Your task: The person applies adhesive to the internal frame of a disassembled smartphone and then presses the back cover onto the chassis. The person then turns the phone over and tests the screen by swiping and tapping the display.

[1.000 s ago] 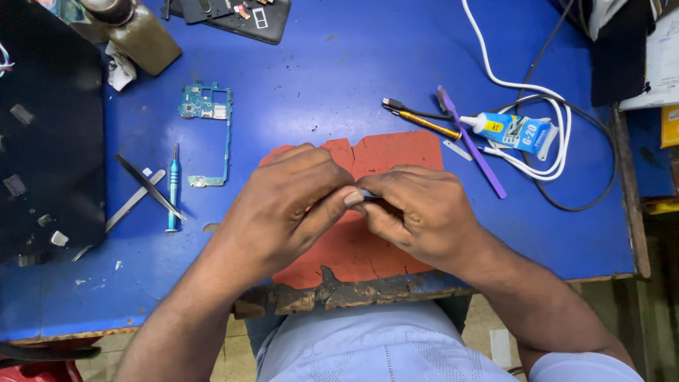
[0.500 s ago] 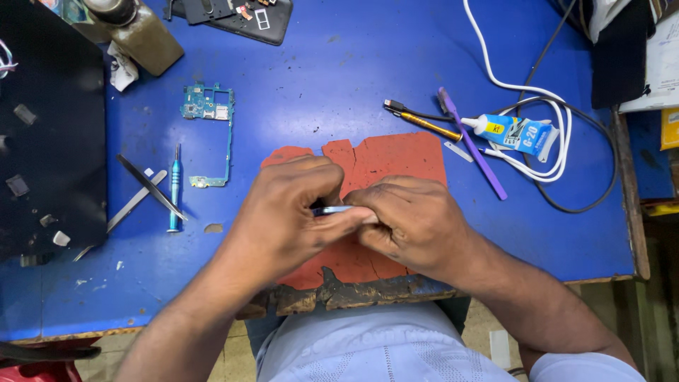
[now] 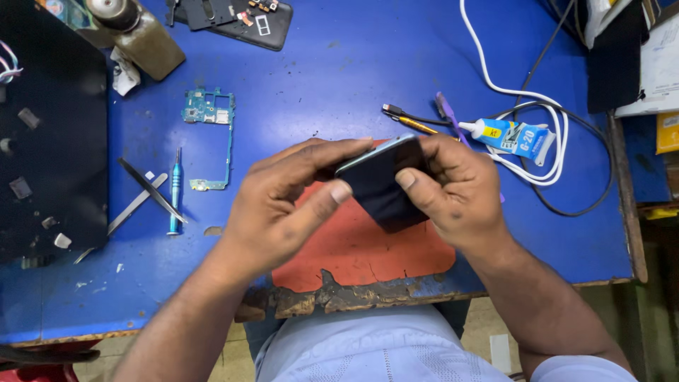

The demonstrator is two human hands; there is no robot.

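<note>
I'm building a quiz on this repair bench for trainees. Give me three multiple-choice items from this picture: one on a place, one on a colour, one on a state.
1. Where does the green circuit board lie?
A. On the red mat
B. On the blue table, beyond the left hand
C. Under the glue tube

2. What colour is the mat under the hands?
A. Red
B. Yellow
C. White

3. How is the dark phone held?
A. Flat on the mat, untouched
B. In the left hand alone
C. Between both hands, tilted

Answers:
1 B: it rests on the bare blue table.
2 A: the mat shows red.
3 C: left hand and right hand both grip it.
</note>
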